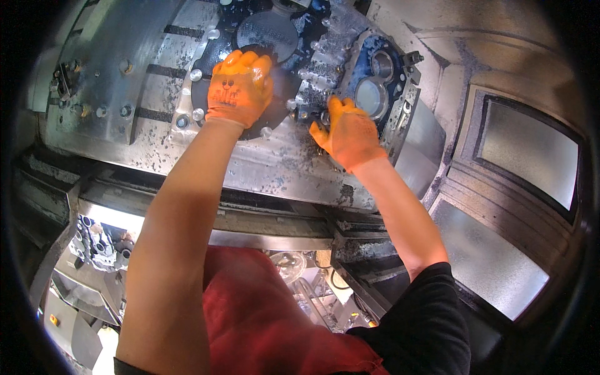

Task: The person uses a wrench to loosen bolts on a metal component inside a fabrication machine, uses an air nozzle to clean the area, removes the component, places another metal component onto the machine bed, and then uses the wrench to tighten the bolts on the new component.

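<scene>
My left hand (240, 90), in an orange glove, has its fingers curled over a dark round plate (269, 112) on the metal fixture. Whatever lies under those fingers is hidden. To its right, my right hand (350, 132), gloved the same way, bends its fingers round a small metal fitting beside a machined housing (358, 78). Thumb and forefinger come close to that fitting, but what they grip is too small to name. The housing has two round bores and a wet, bluish face. Another round disc (267, 36) lies just beyond my left hand.
A broad steel bed (156, 147) with slots and scattered metal chips carries the parts. Bolted plates (106, 81) stand at the left. Windowed panels (528, 147) form the right wall. A ledge (269, 240) runs in front of me, and a cast metal part (100, 244) shows at lower left.
</scene>
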A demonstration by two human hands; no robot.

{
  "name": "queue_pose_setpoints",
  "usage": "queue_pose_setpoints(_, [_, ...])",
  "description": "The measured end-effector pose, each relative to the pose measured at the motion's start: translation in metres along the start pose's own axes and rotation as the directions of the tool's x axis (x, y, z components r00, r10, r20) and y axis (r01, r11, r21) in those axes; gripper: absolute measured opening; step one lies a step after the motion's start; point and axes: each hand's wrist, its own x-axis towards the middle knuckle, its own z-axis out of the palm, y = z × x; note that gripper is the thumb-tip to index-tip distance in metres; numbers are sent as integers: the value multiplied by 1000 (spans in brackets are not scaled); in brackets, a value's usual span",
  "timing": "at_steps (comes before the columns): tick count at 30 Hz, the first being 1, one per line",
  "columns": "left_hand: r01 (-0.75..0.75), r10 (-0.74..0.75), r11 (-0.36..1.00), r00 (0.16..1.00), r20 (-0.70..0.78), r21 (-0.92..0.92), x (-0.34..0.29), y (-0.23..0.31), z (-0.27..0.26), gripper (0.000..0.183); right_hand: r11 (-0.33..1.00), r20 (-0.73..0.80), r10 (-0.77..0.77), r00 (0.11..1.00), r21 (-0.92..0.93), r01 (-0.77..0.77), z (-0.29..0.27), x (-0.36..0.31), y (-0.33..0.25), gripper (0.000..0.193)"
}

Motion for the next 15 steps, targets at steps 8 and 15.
queue_pose_setpoints(8, [9,-9,1000,1000,-8,6,0,1,1,24,939,-208,-331,920,21,343,3,-2,22,27])
queue_pose_setpoints(15, [13,-13,1000,999,-30,8,-3,3,0,25,930,-103,-357,928,-135,343,-7,-5,13,45])
